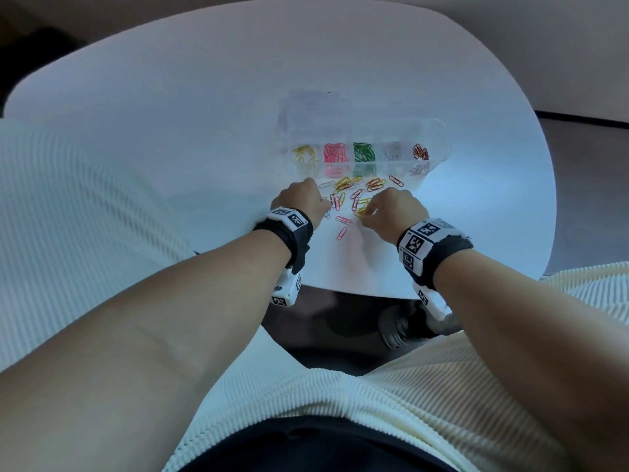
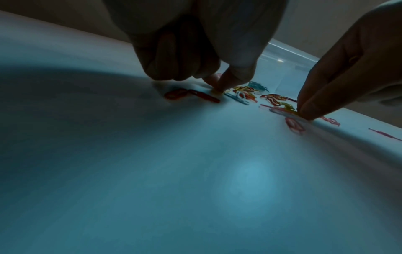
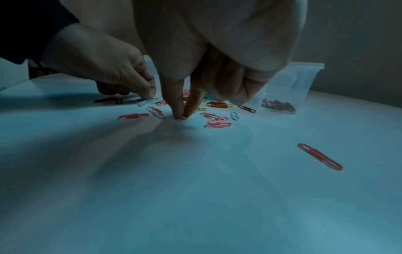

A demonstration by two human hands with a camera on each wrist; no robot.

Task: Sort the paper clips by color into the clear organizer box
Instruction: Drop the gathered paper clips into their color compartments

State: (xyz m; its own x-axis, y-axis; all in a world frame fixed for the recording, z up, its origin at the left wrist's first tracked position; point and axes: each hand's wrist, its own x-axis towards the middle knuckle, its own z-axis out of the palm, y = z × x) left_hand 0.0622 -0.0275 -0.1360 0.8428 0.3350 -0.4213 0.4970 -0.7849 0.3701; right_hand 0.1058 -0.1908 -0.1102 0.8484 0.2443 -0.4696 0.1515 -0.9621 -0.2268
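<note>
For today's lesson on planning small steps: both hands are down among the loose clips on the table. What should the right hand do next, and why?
Probably lift the yellow clip that the right hand pinches at its fingertips and carry it to the box's yellow compartment, the leftmost. That compartment already holds yellow clips, and the clip still lies on the table.

Organizer box at table's far right; loose paper clips before it (between both hands), sorted clips inside.
</note>
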